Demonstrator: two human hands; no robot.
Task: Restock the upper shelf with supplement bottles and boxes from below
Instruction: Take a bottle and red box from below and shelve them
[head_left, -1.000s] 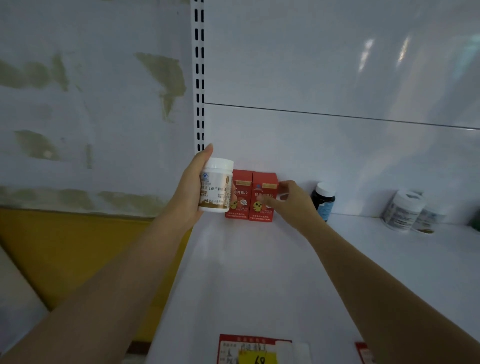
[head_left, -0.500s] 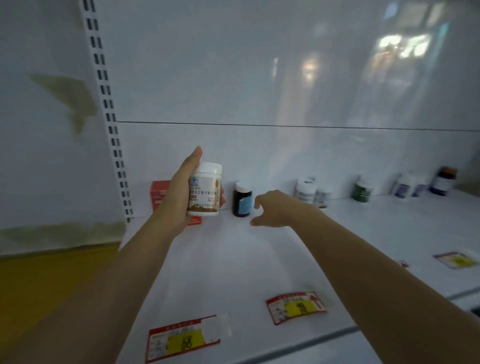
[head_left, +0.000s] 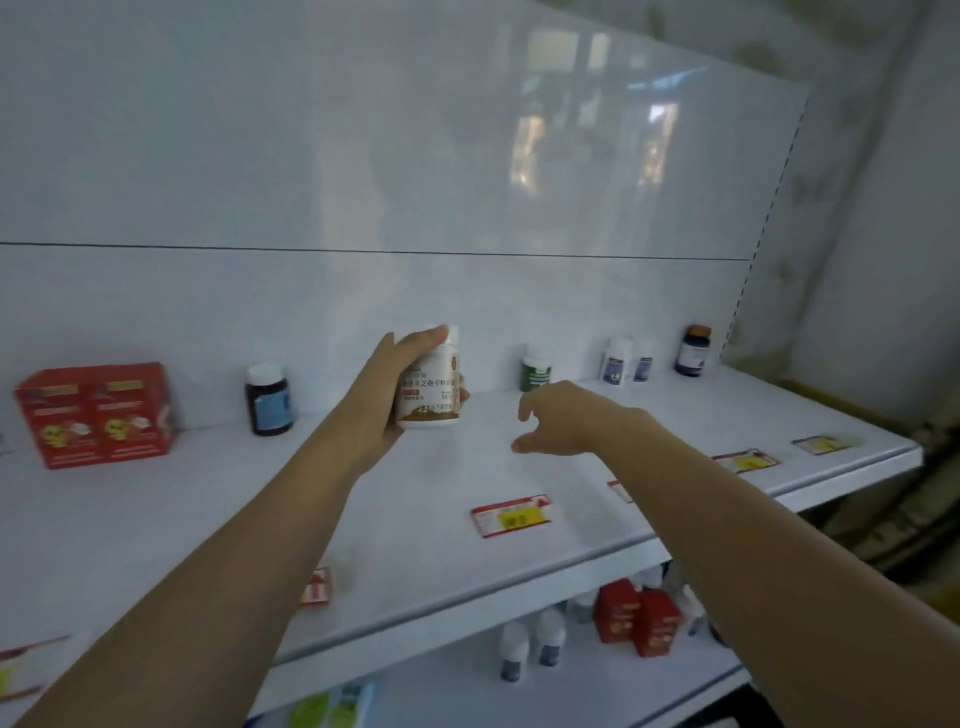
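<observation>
My left hand grips a white supplement bottle with a brown-banded label, held upright just above the white upper shelf near its middle. My right hand hovers empty to the right of the bottle, fingers loosely spread and pointing left. Against the back panel stand two red boxes at the left, a dark bottle with a blue label, a green bottle, two white bottles and a dark brown-capped bottle.
Red and yellow price tags lie along the upper shelf's front edge. The lower shelf holds red boxes and several small white-capped bottles. A wall stands close at the right.
My view has swung to the right, so the red boxes now sit far left. The left hand has carried the white bottle rightward along the shelf; the right hand left the boxes and hovers open.
</observation>
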